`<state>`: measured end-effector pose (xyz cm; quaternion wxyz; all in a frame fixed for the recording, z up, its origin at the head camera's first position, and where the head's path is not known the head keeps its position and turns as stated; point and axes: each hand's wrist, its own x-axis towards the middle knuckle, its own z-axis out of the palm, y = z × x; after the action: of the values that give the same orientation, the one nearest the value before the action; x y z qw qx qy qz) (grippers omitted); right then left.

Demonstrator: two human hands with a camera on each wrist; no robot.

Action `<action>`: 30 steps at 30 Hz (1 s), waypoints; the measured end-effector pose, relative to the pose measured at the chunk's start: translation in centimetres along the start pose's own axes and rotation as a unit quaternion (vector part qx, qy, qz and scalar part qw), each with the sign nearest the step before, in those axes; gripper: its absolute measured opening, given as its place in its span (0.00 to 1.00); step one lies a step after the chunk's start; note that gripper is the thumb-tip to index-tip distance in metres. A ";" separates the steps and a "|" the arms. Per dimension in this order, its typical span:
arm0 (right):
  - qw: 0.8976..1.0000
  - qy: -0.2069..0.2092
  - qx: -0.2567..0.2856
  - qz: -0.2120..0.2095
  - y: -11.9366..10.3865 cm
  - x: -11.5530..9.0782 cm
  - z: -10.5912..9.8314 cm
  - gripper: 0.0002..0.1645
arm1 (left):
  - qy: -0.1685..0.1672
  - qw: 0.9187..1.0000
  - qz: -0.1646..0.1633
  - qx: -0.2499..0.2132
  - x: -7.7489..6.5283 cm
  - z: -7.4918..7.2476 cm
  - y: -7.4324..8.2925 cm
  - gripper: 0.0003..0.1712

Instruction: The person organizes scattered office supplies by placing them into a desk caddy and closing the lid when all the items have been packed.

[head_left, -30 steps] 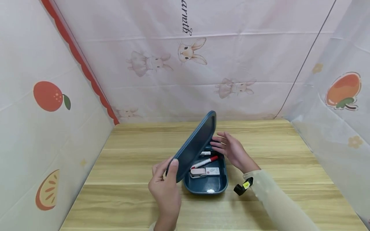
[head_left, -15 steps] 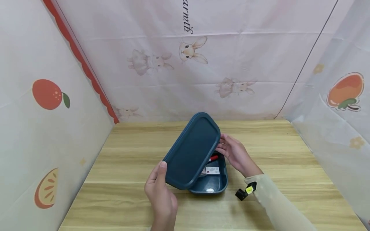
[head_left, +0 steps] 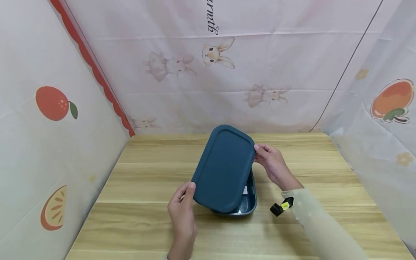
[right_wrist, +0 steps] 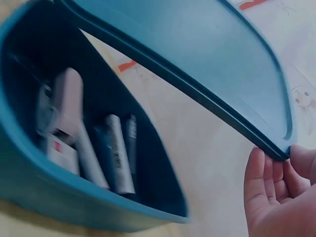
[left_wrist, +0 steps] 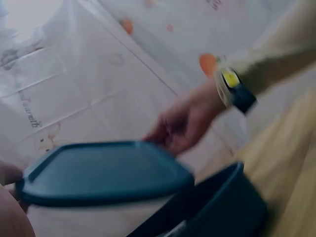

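A dark blue rectangular lid [head_left: 225,166] hangs tilted over a matching deep box [head_left: 251,202] on the table. My left hand [head_left: 182,211] pinches its near left corner between thumb and fingers. At the lid's far right edge, my right hand [head_left: 274,167] grips with the thumb on top and fingers beneath. The lid covers most of the box in the head view. Inside the box, the right wrist view shows a white marker [right_wrist: 120,153], a slim dark pen [right_wrist: 132,143], a red-tipped white marker [right_wrist: 92,158], a pale pink and grey item [right_wrist: 67,98] and a small white carton [right_wrist: 63,155].
The wood-grain table [head_left: 146,209] extends on both sides of the box. Printed fabric walls [head_left: 182,108] close it in at the back, left and right. A black band with a yellow label [head_left: 283,206] sits on the right sleeve.
The lid has turned from steeply raised to flatter, its top now facing up, and covers more of the box. My right hand has moved from beside the lid to gripping its edge.
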<state>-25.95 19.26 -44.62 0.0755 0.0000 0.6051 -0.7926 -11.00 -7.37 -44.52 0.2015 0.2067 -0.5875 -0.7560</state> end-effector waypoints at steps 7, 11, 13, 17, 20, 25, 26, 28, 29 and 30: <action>0.989 0.007 -0.147 -0.022 -2.0 1.8 0.4 0.28 | -0.016 0.949 0.178 0.259 -0.1 -0.9 -1.3 0.08; 0.980 0.015 -0.199 -0.025 -1.6 2.6 0.5 0.25 | -0.020 0.905 0.215 0.368 -0.7 -1.1 -2.4 0.09; 0.976 0.015 -0.216 -0.021 -1.1 2.9 0.5 0.23 | -0.025 0.891 0.229 0.391 -0.8 -1.2 -3.0 0.10; 0.969 0.020 -0.245 -0.015 0.4 3.3 0.4 0.20 | -0.029 0.863 0.277 0.421 -0.9 -1.4 -4.1 0.11; 0.961 0.027 -0.275 -0.013 1.6 3.6 0.3 0.20 | -0.029 0.843 0.297 0.447 -0.9 -1.6 -4.8 0.11; 0.944 0.027 -0.328 -0.015 3.4 3.8 0.2 0.19 | -0.037 0.839 0.279 0.467 -0.9 -1.7 -5.5 0.12; 0.941 0.026 -0.337 -0.016 3.6 3.8 0.3 0.19 | -0.039 0.839 0.274 0.468 -0.9 -1.8 -5.6 0.12; 0.935 0.024 -0.354 -0.015 4.0 3.8 0.4 0.19 | -0.046 0.840 0.265 0.472 -0.9 -1.8 -5.7 0.13; 0.932 0.022 -0.361 -0.013 4.0 3.8 0.3 0.19 | -0.049 0.839 0.263 0.473 -0.9 -1.7 -5.9 0.13; 0.929 0.022 -0.369 -0.014 4.1 3.7 0.4 0.19 | -0.051 0.839 0.262 0.474 -0.9 -1.7 -6.0 0.13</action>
<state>-29.07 17.43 -48.76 0.0456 -0.0184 0.8566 -0.5137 -9.68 -6.85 -50.61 0.2393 0.0766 -0.9156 -0.3140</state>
